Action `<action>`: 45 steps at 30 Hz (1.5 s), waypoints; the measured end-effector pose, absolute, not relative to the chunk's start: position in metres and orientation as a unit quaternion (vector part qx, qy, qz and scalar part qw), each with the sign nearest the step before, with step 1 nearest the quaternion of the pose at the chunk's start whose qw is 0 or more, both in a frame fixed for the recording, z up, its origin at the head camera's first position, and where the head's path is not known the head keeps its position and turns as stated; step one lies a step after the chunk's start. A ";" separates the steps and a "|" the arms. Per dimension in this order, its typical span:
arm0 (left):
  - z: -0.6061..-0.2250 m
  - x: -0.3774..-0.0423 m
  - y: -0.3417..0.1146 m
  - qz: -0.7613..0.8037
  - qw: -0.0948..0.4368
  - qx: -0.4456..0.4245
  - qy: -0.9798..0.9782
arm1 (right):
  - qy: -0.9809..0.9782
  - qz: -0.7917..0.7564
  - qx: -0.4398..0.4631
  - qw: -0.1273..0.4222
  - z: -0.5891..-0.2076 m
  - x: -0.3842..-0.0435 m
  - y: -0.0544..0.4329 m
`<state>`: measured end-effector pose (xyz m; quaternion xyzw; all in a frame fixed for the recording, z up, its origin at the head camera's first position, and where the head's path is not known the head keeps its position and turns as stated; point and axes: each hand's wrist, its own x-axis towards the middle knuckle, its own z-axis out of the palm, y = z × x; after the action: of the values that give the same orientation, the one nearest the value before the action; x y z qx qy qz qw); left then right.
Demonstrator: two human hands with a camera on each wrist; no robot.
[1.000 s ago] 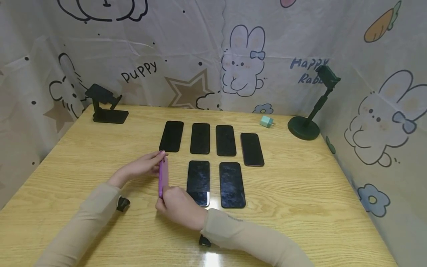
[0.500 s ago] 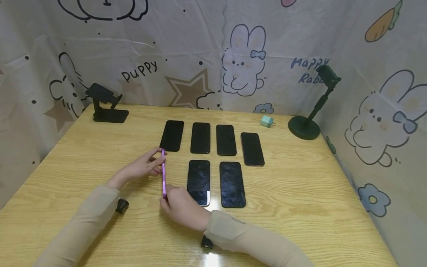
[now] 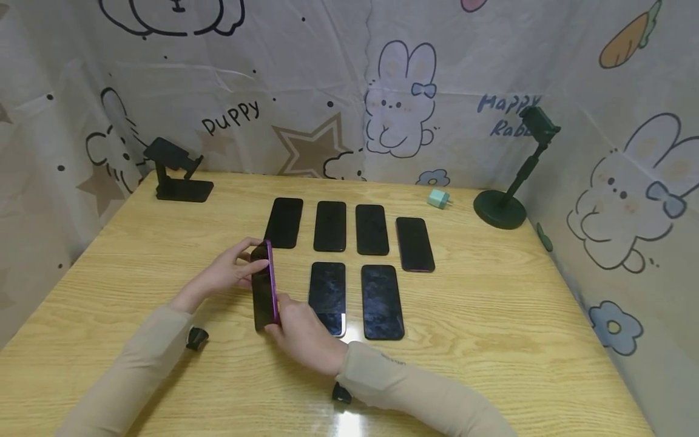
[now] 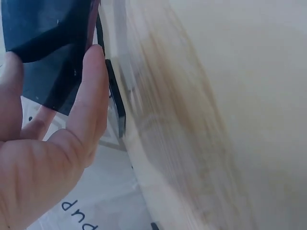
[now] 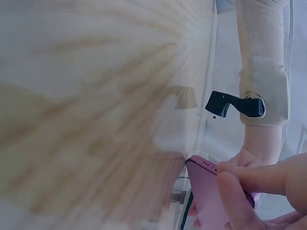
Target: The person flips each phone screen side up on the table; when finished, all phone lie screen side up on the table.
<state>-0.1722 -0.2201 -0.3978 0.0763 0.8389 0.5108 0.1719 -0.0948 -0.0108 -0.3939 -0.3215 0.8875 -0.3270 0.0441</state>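
A purple-edged phone (image 3: 264, 288) is held up on its long side, its dark screen turned towards the left. My left hand (image 3: 226, 267) grips its far end, with thumb and fingers on opposite edges in the left wrist view. At the near end my right hand (image 3: 308, 337) pinches the phone; the right wrist view shows thumb and finger on the pink body (image 5: 206, 196). Just beyond the left fingertips lies a black phone (image 3: 284, 223). Beside my right hand is another phone (image 3: 327, 297) with a bright strip at its lower end.
More dark phones lie face up in two rows, among them one at the front right (image 3: 382, 301) and one at the back right (image 3: 415, 244). A black phone stand (image 3: 182, 189), a light-blue charger plug (image 3: 438, 198) and a dark green stand (image 3: 499, 209) are along the table's back.
The held phone has turned from showing its pink back, through edge-on, to showing its dark screen. Both hands kept their hold on it. The phones on the table stayed put.
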 end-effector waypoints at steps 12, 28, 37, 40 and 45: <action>-0.398 -0.171 -0.227 0.469 0.128 0.076 0.870 | 0.889 -0.336 -0.295 0.098 -0.403 -0.105 -0.011; -0.400 -0.172 -0.226 0.464 0.125 0.048 0.876 | 0.882 -0.372 -0.240 0.163 -0.409 -0.110 -0.013; -0.399 -0.170 -0.226 0.460 0.122 0.053 0.878 | 0.895 -0.339 -0.242 0.159 -0.409 -0.110 -0.015; -0.399 -0.170 -0.225 0.456 0.123 0.050 0.880 | 0.894 -0.343 -0.237 0.164 -0.409 -0.109 -0.016; -0.400 -0.171 -0.224 0.451 0.128 0.039 0.883 | 0.892 -0.351 -0.232 0.164 -0.409 -0.110 -0.017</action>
<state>-0.1714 -0.2238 -0.3999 0.0391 0.8826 0.4506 0.1280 -0.1095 -0.0167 -0.4095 -0.2321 0.8921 -0.3509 0.1645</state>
